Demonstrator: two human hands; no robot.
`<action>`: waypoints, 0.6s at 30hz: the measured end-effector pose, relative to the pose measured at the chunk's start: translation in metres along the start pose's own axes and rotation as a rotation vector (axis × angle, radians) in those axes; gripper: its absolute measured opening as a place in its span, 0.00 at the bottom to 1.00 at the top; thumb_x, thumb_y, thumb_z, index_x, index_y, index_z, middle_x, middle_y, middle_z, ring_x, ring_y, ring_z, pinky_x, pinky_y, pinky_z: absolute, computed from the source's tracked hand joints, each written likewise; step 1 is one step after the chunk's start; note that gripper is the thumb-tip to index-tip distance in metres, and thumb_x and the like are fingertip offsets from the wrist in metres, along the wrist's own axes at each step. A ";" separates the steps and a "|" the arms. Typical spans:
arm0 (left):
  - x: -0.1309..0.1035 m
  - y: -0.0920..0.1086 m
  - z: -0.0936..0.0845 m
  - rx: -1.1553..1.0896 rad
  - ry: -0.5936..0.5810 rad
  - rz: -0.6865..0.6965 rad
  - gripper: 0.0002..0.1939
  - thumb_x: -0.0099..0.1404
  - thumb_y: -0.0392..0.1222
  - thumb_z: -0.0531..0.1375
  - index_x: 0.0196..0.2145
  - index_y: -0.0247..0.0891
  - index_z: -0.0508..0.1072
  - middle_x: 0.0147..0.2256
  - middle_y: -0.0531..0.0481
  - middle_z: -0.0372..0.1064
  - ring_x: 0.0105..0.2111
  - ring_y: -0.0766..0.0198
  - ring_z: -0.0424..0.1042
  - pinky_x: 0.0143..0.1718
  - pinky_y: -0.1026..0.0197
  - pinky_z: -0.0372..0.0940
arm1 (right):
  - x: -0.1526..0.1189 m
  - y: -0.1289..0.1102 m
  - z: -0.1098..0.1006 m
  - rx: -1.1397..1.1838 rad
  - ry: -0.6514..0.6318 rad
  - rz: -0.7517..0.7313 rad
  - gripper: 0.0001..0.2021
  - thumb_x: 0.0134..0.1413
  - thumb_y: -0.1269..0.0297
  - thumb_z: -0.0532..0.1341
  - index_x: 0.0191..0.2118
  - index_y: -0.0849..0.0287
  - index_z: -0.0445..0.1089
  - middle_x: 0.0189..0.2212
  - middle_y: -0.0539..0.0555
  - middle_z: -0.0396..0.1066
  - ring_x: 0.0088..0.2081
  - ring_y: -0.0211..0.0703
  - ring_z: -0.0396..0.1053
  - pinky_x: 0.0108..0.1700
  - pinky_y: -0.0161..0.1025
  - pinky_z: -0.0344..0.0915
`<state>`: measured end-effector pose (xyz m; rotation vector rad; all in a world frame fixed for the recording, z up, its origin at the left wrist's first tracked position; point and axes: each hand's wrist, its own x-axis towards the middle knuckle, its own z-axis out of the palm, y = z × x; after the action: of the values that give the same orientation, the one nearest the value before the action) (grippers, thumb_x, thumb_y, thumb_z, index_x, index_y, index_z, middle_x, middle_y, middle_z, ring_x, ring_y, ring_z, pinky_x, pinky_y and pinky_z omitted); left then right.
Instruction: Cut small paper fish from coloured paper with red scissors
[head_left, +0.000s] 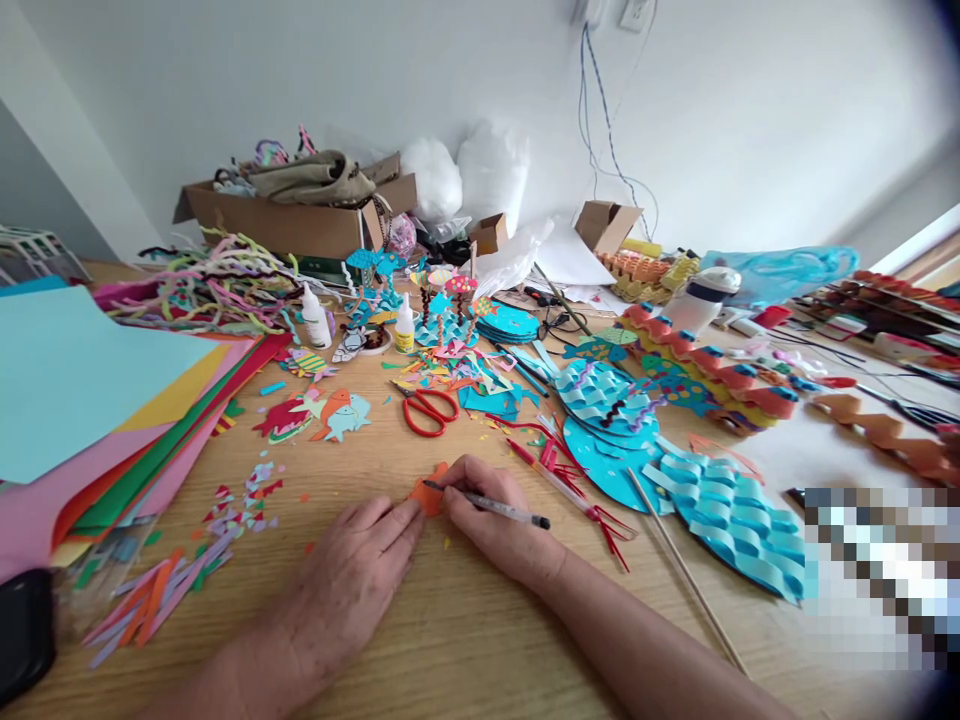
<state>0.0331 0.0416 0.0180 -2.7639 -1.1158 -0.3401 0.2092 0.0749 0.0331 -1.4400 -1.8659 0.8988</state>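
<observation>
A small orange paper cutout [429,497] lies on the wooden table in front of me. My left hand [367,560] rests flat with its fingers stretched out, fingertips pressing the cutout's left edge down. In my right hand [491,515] is a pen [499,508], pinched near its tip, which meets the orange paper. Part of the cutout is hidden by my fingers. Red-handled scissors [425,408] lie just beyond. Several paper fish [341,412] are farther left, and small paper scraps [251,500] are scattered by my left hand.
Coloured paper sheets [82,370] are stacked at left. Two glue bottles [315,318] stand behind the fish. Blue woven-paper discs [739,515], a wooden stick [686,570] and a red-tasselled stick [555,470] lie right. A cardboard box [285,222] stands at the back.
</observation>
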 end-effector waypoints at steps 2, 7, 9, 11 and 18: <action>0.001 0.000 -0.002 -0.006 -0.014 -0.003 0.19 0.65 0.32 0.43 0.48 0.32 0.68 0.45 0.46 0.70 0.41 0.58 0.66 0.40 0.56 0.62 | 0.000 -0.002 -0.001 0.025 -0.005 0.009 0.07 0.44 0.76 0.53 0.28 0.61 0.68 0.19 0.45 0.64 0.20 0.31 0.58 0.22 0.28 0.53; 0.001 0.000 -0.004 -0.015 0.005 0.007 0.19 0.65 0.32 0.44 0.47 0.33 0.69 0.46 0.46 0.70 0.40 0.58 0.67 0.40 0.56 0.63 | -0.001 -0.003 0.000 0.013 -0.055 -0.011 0.07 0.45 0.75 0.54 0.30 0.61 0.69 0.19 0.46 0.65 0.20 0.31 0.58 0.22 0.28 0.53; 0.000 0.000 -0.002 -0.013 0.017 0.012 0.18 0.65 0.32 0.45 0.47 0.32 0.69 0.45 0.46 0.70 0.40 0.57 0.67 0.39 0.55 0.63 | -0.001 -0.003 0.000 0.008 -0.060 -0.008 0.07 0.45 0.75 0.55 0.30 0.60 0.69 0.20 0.46 0.66 0.20 0.31 0.58 0.22 0.28 0.54; -0.001 -0.001 -0.001 -0.011 0.022 0.012 0.18 0.64 0.31 0.45 0.47 0.32 0.69 0.45 0.46 0.70 0.40 0.57 0.67 0.39 0.55 0.63 | -0.001 -0.003 0.000 0.003 -0.063 -0.007 0.07 0.45 0.75 0.55 0.30 0.60 0.69 0.20 0.46 0.66 0.20 0.31 0.58 0.22 0.28 0.54; 0.000 0.000 -0.001 -0.012 0.038 0.007 0.18 0.64 0.31 0.46 0.47 0.33 0.69 0.45 0.45 0.70 0.41 0.57 0.67 0.39 0.54 0.63 | -0.001 -0.004 -0.001 -0.023 -0.075 -0.009 0.07 0.46 0.75 0.55 0.31 0.61 0.69 0.21 0.46 0.68 0.21 0.31 0.60 0.23 0.28 0.54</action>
<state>0.0329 0.0412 0.0191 -2.7588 -1.0983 -0.3975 0.2080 0.0731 0.0369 -1.4285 -1.9421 0.9423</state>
